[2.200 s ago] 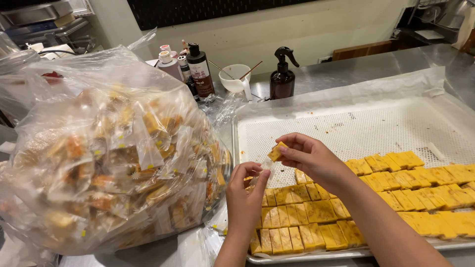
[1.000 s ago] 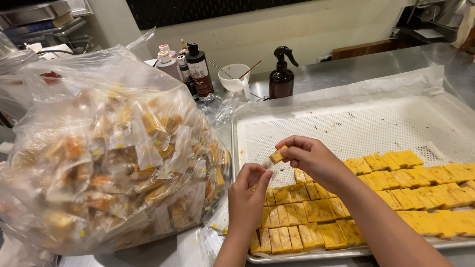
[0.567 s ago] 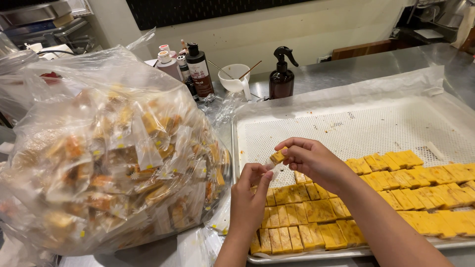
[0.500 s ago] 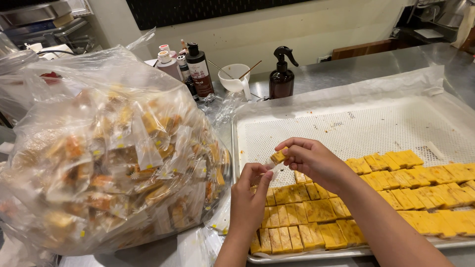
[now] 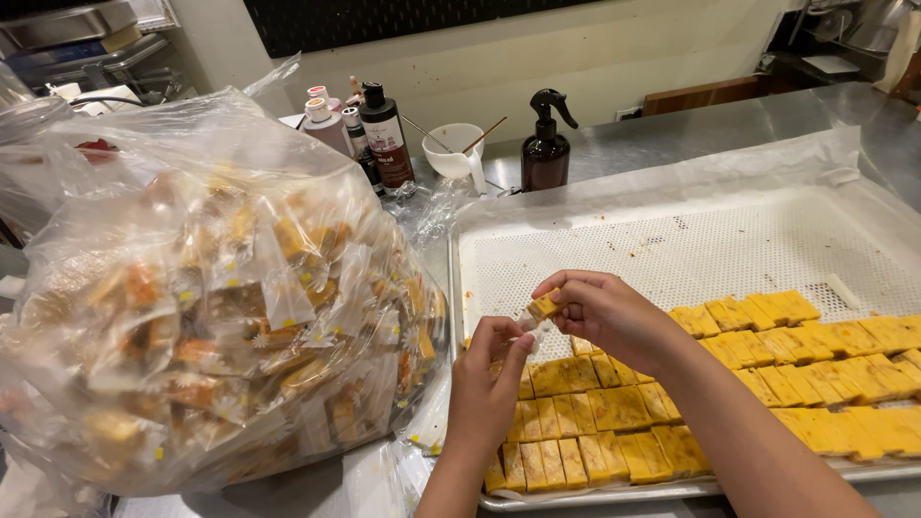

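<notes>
A small yellow cake piece is pinched between the fingertips of the right hand, held above the near left part of the tray. Its long axis is seen to run roughly left to right, tilted slightly upward toward the right, with one short end pointing at the left hand. The left hand is raised just beside it, its fingertips closed on a thin clear wrapper that reaches up to the piece; how much of the piece is covered cannot be told.

Below the hands, rows of yellow cake pieces are laid flat and packed side by side on the perforated white liner of the tray, filling its near half; the far half is left bare apart from crumbs. To the left of the tray, a large clear plastic bag is stood on the bench, bulging with individually wrapped yellow and orange pieces and pressed against the tray's left edge. Behind it, several sauce bottles, a small white bowl holding a stick, and a dark spray bottle are grouped near the wall.
</notes>
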